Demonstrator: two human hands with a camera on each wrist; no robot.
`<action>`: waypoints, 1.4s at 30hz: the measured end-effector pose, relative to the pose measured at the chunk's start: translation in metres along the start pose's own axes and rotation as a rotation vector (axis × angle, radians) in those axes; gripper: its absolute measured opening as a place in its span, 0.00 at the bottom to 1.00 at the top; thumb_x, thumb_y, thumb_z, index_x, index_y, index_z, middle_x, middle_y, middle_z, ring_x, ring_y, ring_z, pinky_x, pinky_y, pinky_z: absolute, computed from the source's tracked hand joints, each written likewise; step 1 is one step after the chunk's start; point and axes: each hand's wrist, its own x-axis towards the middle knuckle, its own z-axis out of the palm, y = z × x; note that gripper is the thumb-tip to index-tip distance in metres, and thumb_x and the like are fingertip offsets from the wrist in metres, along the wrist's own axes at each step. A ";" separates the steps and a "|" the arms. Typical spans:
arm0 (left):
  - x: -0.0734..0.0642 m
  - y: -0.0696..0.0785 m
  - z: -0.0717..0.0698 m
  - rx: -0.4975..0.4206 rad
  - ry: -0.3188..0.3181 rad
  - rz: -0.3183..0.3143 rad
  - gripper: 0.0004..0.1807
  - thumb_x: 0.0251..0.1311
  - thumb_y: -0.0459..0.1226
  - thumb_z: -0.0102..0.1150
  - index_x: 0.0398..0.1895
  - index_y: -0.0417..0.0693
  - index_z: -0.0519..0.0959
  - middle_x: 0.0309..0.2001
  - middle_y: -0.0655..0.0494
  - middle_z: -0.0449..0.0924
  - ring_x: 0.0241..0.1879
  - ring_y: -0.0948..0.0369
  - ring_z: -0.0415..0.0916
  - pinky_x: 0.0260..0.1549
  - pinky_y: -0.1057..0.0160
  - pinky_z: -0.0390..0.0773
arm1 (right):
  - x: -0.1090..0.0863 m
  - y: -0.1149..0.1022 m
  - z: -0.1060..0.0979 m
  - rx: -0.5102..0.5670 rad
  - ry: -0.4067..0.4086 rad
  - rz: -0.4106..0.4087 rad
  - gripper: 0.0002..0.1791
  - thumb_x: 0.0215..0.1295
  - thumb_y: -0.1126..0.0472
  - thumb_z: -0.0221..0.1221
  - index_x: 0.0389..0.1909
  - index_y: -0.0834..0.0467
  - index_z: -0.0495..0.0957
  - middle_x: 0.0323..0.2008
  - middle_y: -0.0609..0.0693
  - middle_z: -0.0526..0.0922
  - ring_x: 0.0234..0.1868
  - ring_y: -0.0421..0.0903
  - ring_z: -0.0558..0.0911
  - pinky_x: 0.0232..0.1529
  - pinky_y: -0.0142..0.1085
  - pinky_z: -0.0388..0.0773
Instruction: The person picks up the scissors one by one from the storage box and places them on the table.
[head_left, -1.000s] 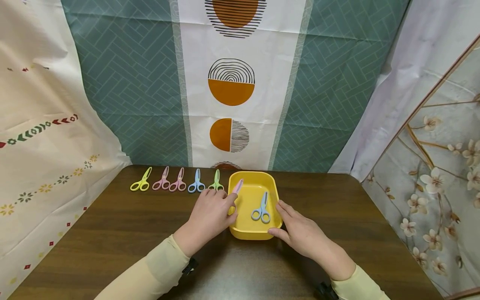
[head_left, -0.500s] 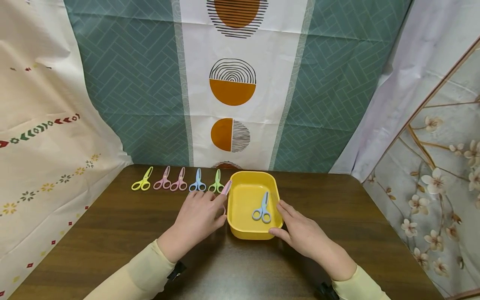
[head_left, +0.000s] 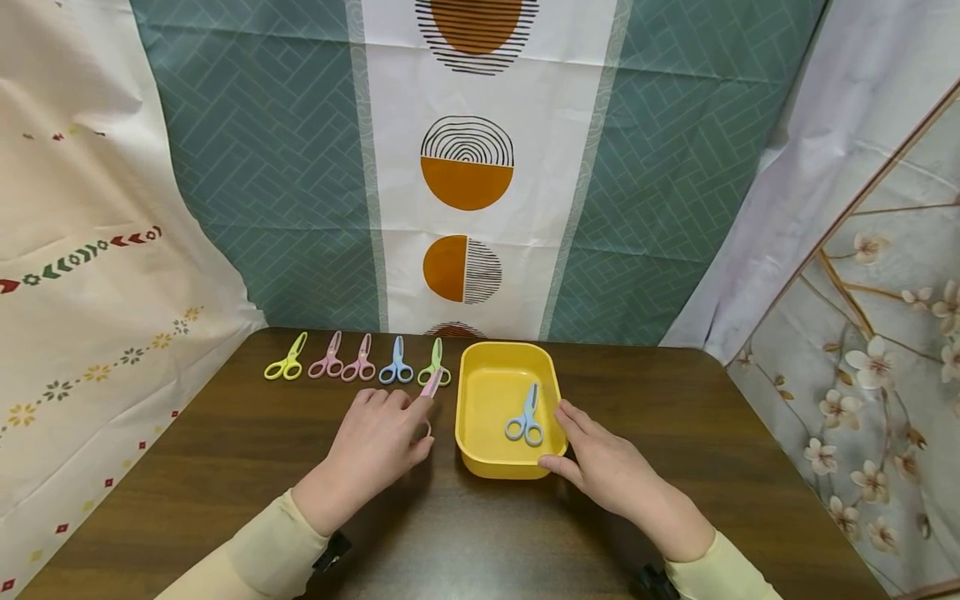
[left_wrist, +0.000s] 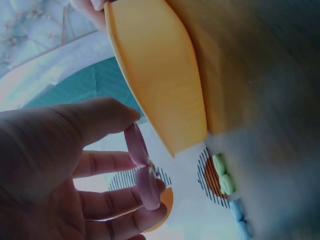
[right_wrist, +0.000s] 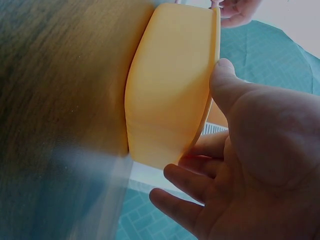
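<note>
My left hand (head_left: 372, 446) holds a pair of pink scissors (head_left: 432, 382) just left of the yellow tray (head_left: 465, 446), blades pointing away. The left wrist view shows the thumb on one pink handle loop (left_wrist: 136, 145) and fingers against the other loop. Blue scissors (head_left: 527, 417) lie inside the tray. My right hand (head_left: 611, 467) rests at the tray's right front corner, thumb on the rim and fairly straight fingers along the right side. Behind the left hand, green scissors (head_left: 436, 364) lie on the table, partly overlapped in view by the pink blades.
Left of the green scissors, a row on the dark wooden table (head_left: 480, 533) holds blue scissors (head_left: 396, 362), two pink pairs (head_left: 360, 360) (head_left: 327, 358) and yellow scissors (head_left: 287, 358). A patterned cloth (head_left: 480, 167) hangs behind the table's far edge.
My left hand has lifted the pink scissors out over the tray's left rim and moved left and toward me. The right hand and the tray have stayed nearly still.
</note>
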 end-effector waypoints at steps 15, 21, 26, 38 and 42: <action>-0.020 -0.019 0.000 0.013 -0.229 -0.074 0.18 0.54 0.46 0.84 0.38 0.52 0.83 0.29 0.53 0.81 0.33 0.45 0.84 0.39 0.41 0.81 | 0.000 0.001 0.000 -0.001 -0.003 0.002 0.48 0.79 0.36 0.62 0.82 0.69 0.65 0.82 0.65 0.66 0.77 0.64 0.74 0.67 0.59 0.79; -0.026 -0.032 -0.002 0.000 -0.333 -0.126 0.16 0.57 0.45 0.82 0.39 0.52 0.84 0.29 0.55 0.81 0.33 0.46 0.84 0.39 0.40 0.80 | -0.001 0.001 0.000 0.002 -0.011 0.006 0.48 0.79 0.36 0.62 0.82 0.69 0.65 0.82 0.66 0.65 0.78 0.64 0.73 0.67 0.59 0.79; -0.036 -0.047 0.000 -0.019 -0.374 -0.164 0.14 0.58 0.44 0.81 0.37 0.54 0.82 0.29 0.57 0.80 0.33 0.47 0.83 0.37 0.40 0.79 | -0.001 0.002 0.000 -0.003 -0.007 0.000 0.48 0.79 0.37 0.63 0.82 0.70 0.65 0.82 0.66 0.65 0.77 0.64 0.74 0.67 0.59 0.78; -0.055 -0.071 -0.001 -0.038 -0.415 -0.238 0.12 0.61 0.43 0.79 0.35 0.55 0.81 0.29 0.58 0.79 0.33 0.48 0.82 0.38 0.37 0.79 | 0.001 0.003 0.001 -0.001 -0.010 -0.008 0.48 0.79 0.38 0.64 0.82 0.70 0.65 0.82 0.66 0.65 0.77 0.64 0.74 0.66 0.59 0.79; -0.059 -0.078 -0.001 -0.037 -0.449 -0.264 0.11 0.62 0.43 0.78 0.37 0.55 0.81 0.30 0.57 0.79 0.32 0.48 0.83 0.37 0.37 0.79 | 0.001 0.003 0.000 -0.001 -0.008 -0.007 0.48 0.79 0.38 0.64 0.82 0.70 0.65 0.82 0.66 0.65 0.77 0.64 0.74 0.66 0.59 0.79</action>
